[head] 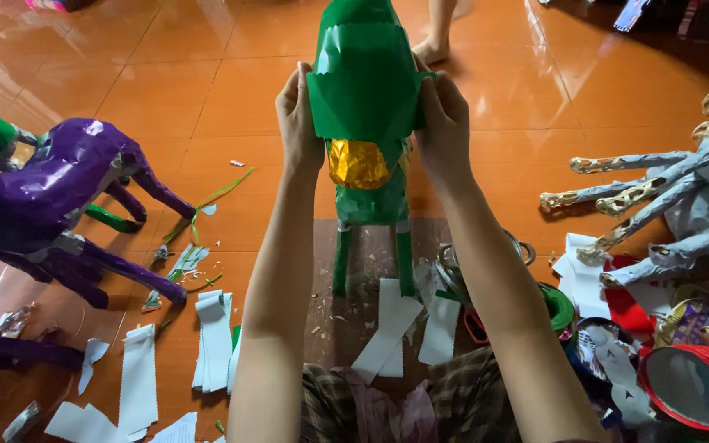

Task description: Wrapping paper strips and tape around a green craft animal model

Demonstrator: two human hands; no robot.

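Both hands press a green paper sheet (pixel 364 86) around the green animal figure (pixel 368 197) standing on the orange tiled floor (pixel 166 90): left hand (pixel 299 115) and right hand (pixel 443 123) grip its edges. A purple animal figure (pixel 51 193) stands nearby, left.

There are no signs or screens here, and no plain labels to see. At the lower right, near the person's right arm, sits a round red tub (pixel 693 384) with a pale inside, tipped on its side among paper scraps. Just beside it lies a small shiny wrapper (pixel 686 318) in gold and purple, and at the top right edge a dark packet (pixel 632 13) with blue and pink on it lies on the floor, too far off to tell more
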